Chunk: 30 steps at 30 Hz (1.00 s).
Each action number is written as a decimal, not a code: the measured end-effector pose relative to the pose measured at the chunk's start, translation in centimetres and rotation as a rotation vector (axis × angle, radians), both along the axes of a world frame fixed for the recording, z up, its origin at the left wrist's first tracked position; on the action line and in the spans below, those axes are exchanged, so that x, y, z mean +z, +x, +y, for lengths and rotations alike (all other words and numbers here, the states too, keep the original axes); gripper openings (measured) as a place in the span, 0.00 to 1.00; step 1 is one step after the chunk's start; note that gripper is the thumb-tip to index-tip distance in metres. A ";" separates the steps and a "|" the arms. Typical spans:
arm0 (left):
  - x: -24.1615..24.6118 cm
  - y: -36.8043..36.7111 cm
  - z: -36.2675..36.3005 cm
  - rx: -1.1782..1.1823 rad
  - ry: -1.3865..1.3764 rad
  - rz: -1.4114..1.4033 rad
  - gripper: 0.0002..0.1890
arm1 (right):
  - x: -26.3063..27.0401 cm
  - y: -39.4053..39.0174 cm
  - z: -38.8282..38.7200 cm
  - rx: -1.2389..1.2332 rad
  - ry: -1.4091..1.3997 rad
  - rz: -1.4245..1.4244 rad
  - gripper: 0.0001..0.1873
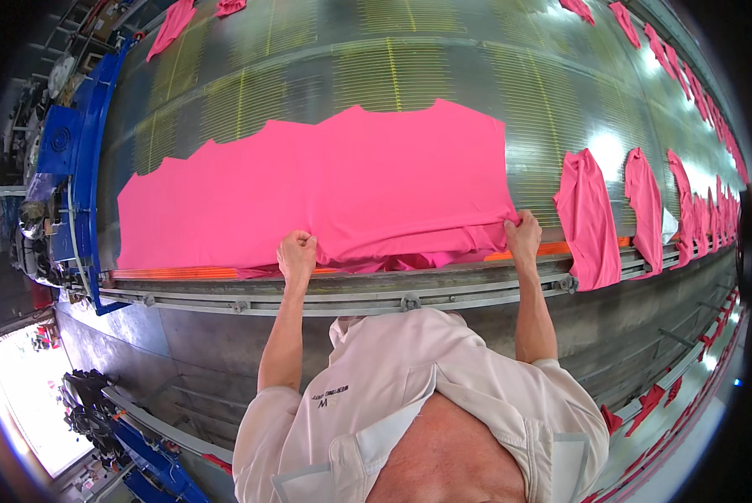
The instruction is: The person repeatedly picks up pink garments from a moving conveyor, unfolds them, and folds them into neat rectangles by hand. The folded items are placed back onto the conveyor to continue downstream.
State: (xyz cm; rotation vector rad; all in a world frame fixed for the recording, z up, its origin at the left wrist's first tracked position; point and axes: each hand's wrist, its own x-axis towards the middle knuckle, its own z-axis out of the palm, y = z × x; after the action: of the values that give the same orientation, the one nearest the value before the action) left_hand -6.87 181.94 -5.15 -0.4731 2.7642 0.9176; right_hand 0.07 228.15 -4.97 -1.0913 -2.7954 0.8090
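Observation:
Pink cut fabric panels (pixel 407 170) lie side by side on a long table (pixel 300 100) marked with yellow lines. My left hand (pixel 298 254) pinches the near edge of the right-hand panel, close to where it meets the panels on the left. At that panel's near right corner, my right hand (pixel 522 236) grips the fabric between thumb and fingers. Between my hands the near edge is folded and wrinkled, with more pink cloth bunched under it. The far edges of the panels are stepped and lie flat.
A metal rail (pixel 350 304) with rollers runs along the table's near edge, beside an orange strip (pixel 175 273). Bunched pink pieces (pixel 588 220) hang over the edge to the right. A blue machine frame (pixel 87 157) stands at the left. Behind me, another table holds red pieces (pixel 649 402).

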 end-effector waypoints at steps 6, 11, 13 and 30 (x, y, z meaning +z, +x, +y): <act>-0.6 0.0 -0.7 -0.047 0.027 0.125 0.08 | 0.0 0.0 0.9 0.094 -0.072 0.032 0.11; -0.1 -1.3 -2.1 0.079 0.511 -0.060 0.10 | -1.0 0.7 3.1 -0.101 -0.721 0.222 0.10; -0.5 -1.2 -3.5 0.104 0.594 -0.170 0.11 | 0.8 0.3 2.5 -0.149 -0.890 0.197 0.10; 0.3 1.5 -9.6 0.026 0.391 -0.318 0.11 | -0.5 4.8 5.4 -0.064 -0.671 0.067 0.05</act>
State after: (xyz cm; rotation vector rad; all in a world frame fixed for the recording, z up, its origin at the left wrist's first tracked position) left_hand -5.33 172.30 -4.81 -0.5309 2.2307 1.2326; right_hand 4.83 233.52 -5.50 -1.1666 -2.4565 1.8081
